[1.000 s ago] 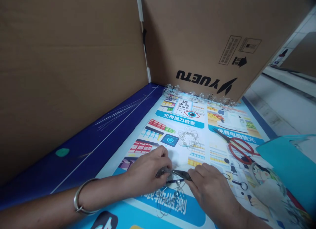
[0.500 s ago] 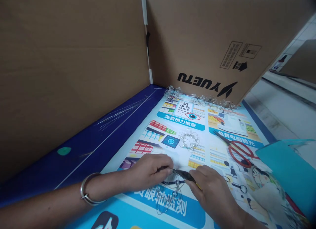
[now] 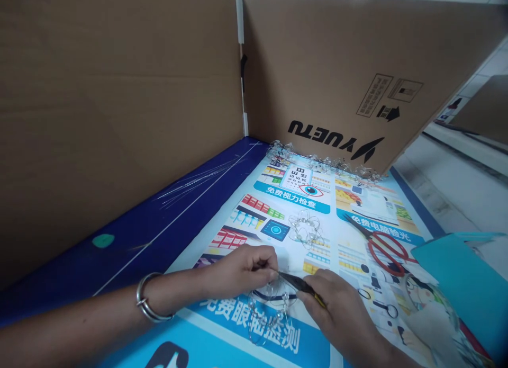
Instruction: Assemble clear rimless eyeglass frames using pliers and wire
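My left hand (image 3: 254, 270) is closed in a pinch on a beaded wire ornament (image 3: 273, 320), a looped piece of thin wire with clear beads. The loops hang below its fingertips over the printed sheet. My right hand (image 3: 337, 302) grips pliers (image 3: 297, 284) with dark jaws and a bit of yellow on the handle. The jaw tips meet the wire right at the left fingertips. How the jaws bite the wire is too small to tell. A finished-looking wire flower ring (image 3: 306, 229) lies on the sheet just beyond both hands.
Red-handled scissors (image 3: 387, 249) lie to the right, beside a teal folder (image 3: 464, 283) and crumpled clear plastic (image 3: 436, 325). A row of wire ornaments (image 3: 325, 164) lines the foot of the cardboard wall (image 3: 337, 66). Loose wires (image 3: 190, 182) and a green blob (image 3: 103, 241) are on the blue strip at left.
The pliers and both hands stay close together at the wire, with the pliers tilted slightly more. The hanging wire loops have shifted a little. The whole view has moved slightly.
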